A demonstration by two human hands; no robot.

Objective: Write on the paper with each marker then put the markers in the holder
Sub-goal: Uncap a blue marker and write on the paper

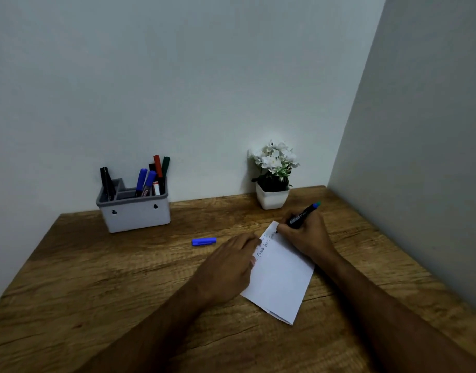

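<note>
Your right hand [303, 234] pinches an uncapped marker [303, 215], tip on the paper [281, 273] at its 12 o'clock edge. Your left hand [228, 265], spread flat, pins the sheet. Its blue cap [203, 241] lies at the paper's 9 o'clock. Seemingly the last: the holder [136, 211], at 10 o'clock, has the others.

We see a wooden desk [102, 286] in a corner of pale walls [177, 76], perhaps dimly lit.

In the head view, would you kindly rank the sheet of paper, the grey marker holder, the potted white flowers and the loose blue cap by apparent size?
1. Paper
2. Grey marker holder
3. Potted white flowers, close to the holder in apparent size, so that order is unsure
4. Blue cap
</note>
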